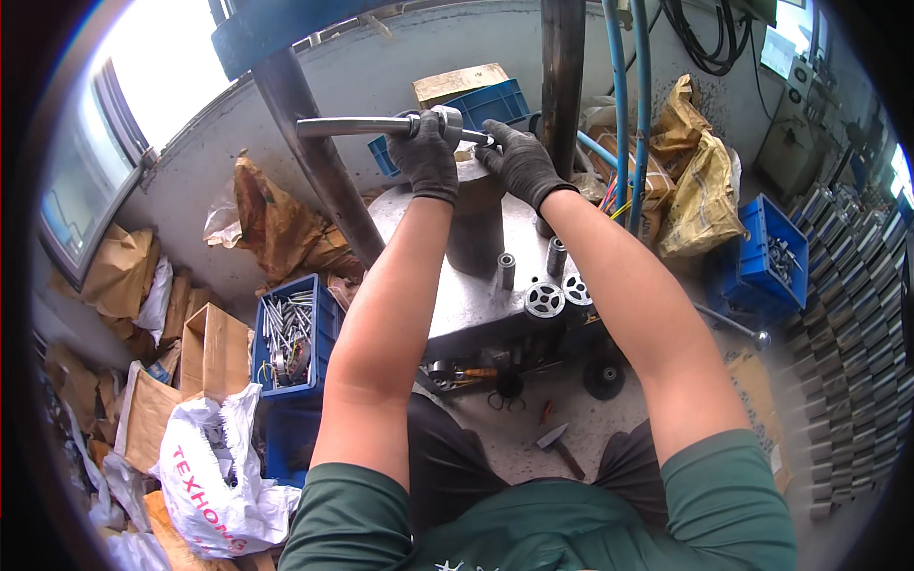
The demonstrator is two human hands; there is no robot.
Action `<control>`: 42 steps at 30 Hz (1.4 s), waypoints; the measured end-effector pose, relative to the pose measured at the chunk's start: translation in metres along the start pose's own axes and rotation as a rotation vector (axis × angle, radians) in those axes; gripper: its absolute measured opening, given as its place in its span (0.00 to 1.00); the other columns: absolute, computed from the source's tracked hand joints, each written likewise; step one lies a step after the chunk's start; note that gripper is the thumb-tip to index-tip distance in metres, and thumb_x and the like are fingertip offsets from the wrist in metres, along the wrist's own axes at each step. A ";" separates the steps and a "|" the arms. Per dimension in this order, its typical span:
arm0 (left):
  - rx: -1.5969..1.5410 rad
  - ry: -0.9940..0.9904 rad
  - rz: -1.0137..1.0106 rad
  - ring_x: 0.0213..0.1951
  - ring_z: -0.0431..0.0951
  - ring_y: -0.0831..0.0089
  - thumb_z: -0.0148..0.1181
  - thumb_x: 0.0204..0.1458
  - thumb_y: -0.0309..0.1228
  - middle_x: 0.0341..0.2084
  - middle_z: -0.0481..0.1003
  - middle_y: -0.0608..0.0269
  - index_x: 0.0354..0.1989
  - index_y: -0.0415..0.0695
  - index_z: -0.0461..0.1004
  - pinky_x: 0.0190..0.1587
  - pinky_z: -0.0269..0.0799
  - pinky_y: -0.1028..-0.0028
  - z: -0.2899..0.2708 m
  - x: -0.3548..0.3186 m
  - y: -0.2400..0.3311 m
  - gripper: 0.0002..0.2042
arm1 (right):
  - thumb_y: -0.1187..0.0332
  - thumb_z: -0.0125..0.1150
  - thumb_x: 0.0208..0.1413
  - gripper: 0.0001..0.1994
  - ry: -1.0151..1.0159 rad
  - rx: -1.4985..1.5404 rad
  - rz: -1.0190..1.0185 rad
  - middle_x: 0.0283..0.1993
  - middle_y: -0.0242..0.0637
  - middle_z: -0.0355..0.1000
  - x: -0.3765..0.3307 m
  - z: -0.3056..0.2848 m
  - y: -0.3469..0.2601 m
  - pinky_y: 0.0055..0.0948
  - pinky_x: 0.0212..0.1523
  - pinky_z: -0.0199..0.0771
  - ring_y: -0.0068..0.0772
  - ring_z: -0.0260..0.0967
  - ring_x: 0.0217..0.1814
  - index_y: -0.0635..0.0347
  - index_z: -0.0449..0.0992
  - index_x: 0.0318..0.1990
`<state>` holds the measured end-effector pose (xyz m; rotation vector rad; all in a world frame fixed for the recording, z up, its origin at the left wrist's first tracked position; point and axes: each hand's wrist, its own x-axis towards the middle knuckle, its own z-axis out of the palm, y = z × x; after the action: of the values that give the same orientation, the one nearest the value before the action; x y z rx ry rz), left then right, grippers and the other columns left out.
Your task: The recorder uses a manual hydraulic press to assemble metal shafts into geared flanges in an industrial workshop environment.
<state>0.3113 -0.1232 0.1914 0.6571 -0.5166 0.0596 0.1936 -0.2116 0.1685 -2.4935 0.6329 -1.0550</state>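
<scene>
My left hand point(425, 164), in a dark glove, is wrapped around a long grey metal shaft point(350, 126) held roughly level above the round block. A wide round collar point(449, 120) sits near its right end. My right hand point(526, 167), gloved too, is closed with its fingertips at the thin right end of the shaft. Below my hands a dark round block point(475, 238) stands on a metal table plate point(400, 211). Two slotted round metal parts point(545, 300) and two small metal sleeves point(506, 271) stand near the plate's front right.
Dark columns point(564, 86) rise behind the plate under a blue beam point(276, 30). Left are a blue bin of metal rods point(286, 333) and a white sack point(214, 466). Right are another blue bin point(762, 252) and stacked metal bars point(847, 352). A hammer point(562, 449) lies below.
</scene>
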 end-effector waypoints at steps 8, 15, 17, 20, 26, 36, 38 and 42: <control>-0.021 0.023 -0.001 0.33 0.79 0.74 0.69 0.49 0.20 0.33 0.76 0.65 0.37 0.44 0.72 0.37 0.80 0.71 0.003 0.000 -0.004 0.12 | 0.64 0.61 0.64 0.14 0.162 -0.024 -0.237 0.49 0.49 0.79 -0.043 -0.023 -0.010 0.48 0.59 0.75 0.54 0.77 0.53 0.53 0.78 0.55; -0.127 -0.021 -0.093 0.32 0.81 0.71 0.65 0.50 0.15 0.33 0.75 0.62 0.37 0.42 0.70 0.33 0.84 0.70 0.004 -0.007 0.005 0.12 | 0.74 0.59 0.55 0.05 -0.088 -0.297 -0.534 0.41 0.39 0.77 -0.199 -0.193 -0.037 0.45 0.56 0.72 0.45 0.75 0.47 0.57 0.78 0.39; -0.071 -0.008 -0.071 0.32 0.81 0.70 0.65 0.50 0.15 0.33 0.75 0.62 0.37 0.42 0.69 0.30 0.84 0.70 0.008 -0.005 0.008 0.12 | 0.73 0.60 0.52 0.06 -0.183 -0.479 -0.463 0.41 0.38 0.77 -0.226 -0.236 -0.020 0.48 0.62 0.67 0.44 0.74 0.51 0.57 0.79 0.38; 0.036 -0.044 0.008 0.32 0.82 0.70 0.64 0.51 0.15 0.32 0.75 0.61 0.36 0.42 0.69 0.30 0.85 0.70 0.003 0.008 -0.004 0.11 | 0.73 0.61 0.50 0.07 -0.272 -0.761 -0.326 0.42 0.38 0.77 -0.258 -0.291 0.019 0.51 0.71 0.58 0.43 0.72 0.55 0.57 0.79 0.37; -0.054 -0.101 -0.160 0.22 0.77 0.77 0.59 0.48 0.15 0.22 0.75 0.66 0.25 0.46 0.66 0.22 0.72 0.77 0.020 -0.001 0.024 0.11 | 0.78 0.61 0.49 0.09 -0.227 -0.682 -0.232 0.44 0.42 0.76 -0.288 -0.308 0.067 0.49 0.65 0.67 0.49 0.74 0.51 0.61 0.76 0.39; 0.661 -0.340 0.083 0.24 0.80 0.72 0.65 0.51 0.23 0.22 0.78 0.60 0.28 0.38 0.76 0.30 0.79 0.70 0.033 0.019 0.030 0.04 | 0.76 0.59 0.56 0.11 0.257 -0.517 -0.268 0.54 0.44 0.77 -0.145 -0.292 0.100 0.46 0.54 0.78 0.53 0.77 0.53 0.60 0.75 0.46; 0.747 -0.299 0.072 0.25 0.80 0.71 0.65 0.51 0.23 0.23 0.78 0.59 0.31 0.37 0.76 0.30 0.79 0.70 0.035 0.024 0.029 0.04 | 0.73 0.59 0.57 0.11 0.239 -0.709 -0.173 0.52 0.42 0.78 -0.122 -0.288 0.115 0.47 0.55 0.77 0.51 0.78 0.53 0.56 0.77 0.47; 0.742 -0.295 -0.006 0.29 0.83 0.69 0.66 0.52 0.22 0.29 0.80 0.56 0.36 0.35 0.76 0.32 0.81 0.70 0.051 0.010 0.039 0.06 | 0.69 0.61 0.57 0.08 0.167 -0.674 -0.037 0.47 0.46 0.80 -0.096 -0.281 0.128 0.48 0.54 0.77 0.53 0.77 0.50 0.57 0.80 0.43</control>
<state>0.2897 -0.1234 0.2527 1.4059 -0.7848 0.1541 -0.1071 -0.3098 0.2360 -2.9971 1.1547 -1.2253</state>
